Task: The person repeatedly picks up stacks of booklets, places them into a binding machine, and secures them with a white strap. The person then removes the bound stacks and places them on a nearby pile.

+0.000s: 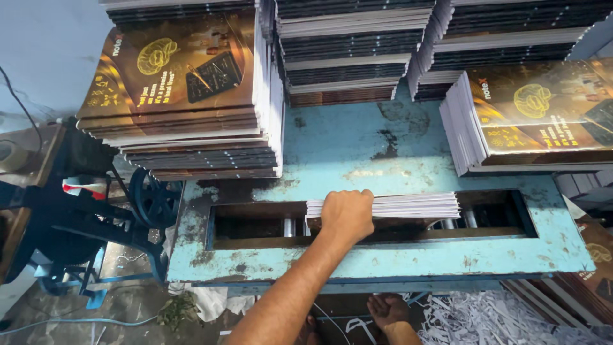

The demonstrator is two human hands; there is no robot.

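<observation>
One left hand [347, 214] gripping booklet stack [396, 206] in blue table [383, 160] slot; right hand [387, 310] open, empty, below.

Single head-worn view, looking steeply down and forward over the worn blue tabletop [383, 153], close enough that the person's own forearm enters from the bottom edge and the left hand [347, 214] sits near frame centre at the long slot [255, 223]. The frame takes in the stacks of booklets [185, 89] along the far side at top, a dark handwheel [155, 201] and floor at lower left, and paper trimmings [485, 319] at lower right, where the right hand [387, 310] hangs below the tabletop's near edge. With no second view, nothing is shared.
</observation>
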